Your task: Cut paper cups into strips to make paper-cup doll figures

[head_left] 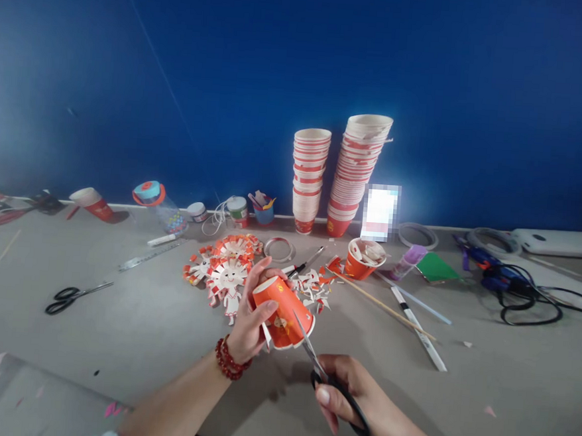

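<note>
An orange paper cup [284,314] lies tilted in my left hand [253,312], the thumb on its printed side and the fingers behind it. My right hand [346,391] grips black-handled scissors [316,364] by the loops. Their blades reach the cup's white rim, one blade over the orange outside. Whether the blades have cut into the rim there I cannot make out. Left of the cup sit several white and orange paper figures [230,275] with fringed heads. Behind it are white and orange paper scraps [315,287].
Two tall stacks of paper cups, a shorter one [309,173] and a taller one [357,169], stand against the blue wall. A scrap-filled cup [360,268], a wooden stick [389,304] and a marker [420,333] lie to the right. Other scissors [69,299] rest at left.
</note>
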Available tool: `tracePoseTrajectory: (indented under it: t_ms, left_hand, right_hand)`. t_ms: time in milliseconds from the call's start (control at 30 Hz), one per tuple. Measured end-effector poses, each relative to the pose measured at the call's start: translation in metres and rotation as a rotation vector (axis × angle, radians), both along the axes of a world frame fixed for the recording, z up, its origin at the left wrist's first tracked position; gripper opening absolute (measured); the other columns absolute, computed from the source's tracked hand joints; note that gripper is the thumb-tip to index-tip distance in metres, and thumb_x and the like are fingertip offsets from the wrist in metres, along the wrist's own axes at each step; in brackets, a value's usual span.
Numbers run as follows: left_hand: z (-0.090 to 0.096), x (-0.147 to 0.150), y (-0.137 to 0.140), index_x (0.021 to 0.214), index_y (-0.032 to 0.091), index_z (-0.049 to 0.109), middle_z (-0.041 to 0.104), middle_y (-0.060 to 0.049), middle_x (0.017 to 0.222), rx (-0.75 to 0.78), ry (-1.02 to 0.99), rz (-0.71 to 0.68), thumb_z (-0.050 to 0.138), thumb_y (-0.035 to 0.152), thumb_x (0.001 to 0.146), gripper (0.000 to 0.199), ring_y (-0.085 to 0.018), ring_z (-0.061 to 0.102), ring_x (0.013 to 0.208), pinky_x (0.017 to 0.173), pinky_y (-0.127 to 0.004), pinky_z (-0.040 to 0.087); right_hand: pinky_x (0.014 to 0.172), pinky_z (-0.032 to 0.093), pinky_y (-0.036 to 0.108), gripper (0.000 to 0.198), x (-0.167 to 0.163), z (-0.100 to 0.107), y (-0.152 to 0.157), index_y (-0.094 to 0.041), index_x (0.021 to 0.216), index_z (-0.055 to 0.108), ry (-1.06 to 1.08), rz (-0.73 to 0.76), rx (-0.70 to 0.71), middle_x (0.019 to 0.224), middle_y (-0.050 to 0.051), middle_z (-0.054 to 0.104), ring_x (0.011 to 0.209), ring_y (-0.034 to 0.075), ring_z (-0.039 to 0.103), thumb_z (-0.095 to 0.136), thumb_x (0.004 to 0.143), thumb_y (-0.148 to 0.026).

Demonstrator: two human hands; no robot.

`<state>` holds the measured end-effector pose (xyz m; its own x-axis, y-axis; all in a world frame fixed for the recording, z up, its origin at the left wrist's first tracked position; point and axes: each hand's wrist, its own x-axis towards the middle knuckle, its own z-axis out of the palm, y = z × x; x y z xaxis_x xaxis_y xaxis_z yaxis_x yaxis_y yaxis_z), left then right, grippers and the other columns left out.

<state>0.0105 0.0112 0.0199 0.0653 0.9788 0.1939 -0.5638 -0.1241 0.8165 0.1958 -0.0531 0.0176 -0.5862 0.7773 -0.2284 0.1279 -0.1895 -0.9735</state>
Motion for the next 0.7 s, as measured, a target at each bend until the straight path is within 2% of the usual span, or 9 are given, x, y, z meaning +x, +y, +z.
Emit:
tracePoseTrajectory:
  t_ms: [200,400,700]
  left_hand:
    - [-0.0004,-0.0002,-0.0008,0.133,0.027,0.044,0.059,-0.009,0.116,-0.010,0.010,0.025,0.071,0.031,0.072,0.068,-0.027,0.057,0.106,0.082,-0.036,0.050]
    - [0.0012,0.0006,-0.0008,0.135,0.029,0.040,0.055,-0.010,0.125,-0.005,-0.023,0.005,0.070,0.028,0.073,0.070,-0.027,0.056,0.109,0.082,-0.036,0.050]
    - [0.0012,-0.0001,-0.0010,0.135,0.029,0.040,0.056,-0.010,0.124,-0.012,-0.008,0.004,0.069,0.029,0.074,0.068,-0.027,0.058,0.106,0.081,-0.036,0.050]
  right_hand:
    - [0.044,0.027,0.020,0.060,-0.0009,-0.0006,0.0019,-0.017,0.063,0.047,0.019,-0.009,-0.008,0.049,-0.004,0.045,0.044,0.009,0.041,0.054,0.070,-0.076]
    - [0.044,0.028,0.020,0.060,-0.0014,0.0030,0.0018,-0.017,0.063,0.047,0.022,-0.013,-0.018,0.049,-0.004,0.045,0.045,0.010,0.042,0.054,0.069,-0.077]
    - [0.043,0.025,0.021,0.063,-0.0015,0.0027,0.0014,-0.018,0.061,0.045,-0.014,-0.026,0.003,0.047,-0.003,0.045,0.043,0.009,0.038,0.051,0.068,-0.080]
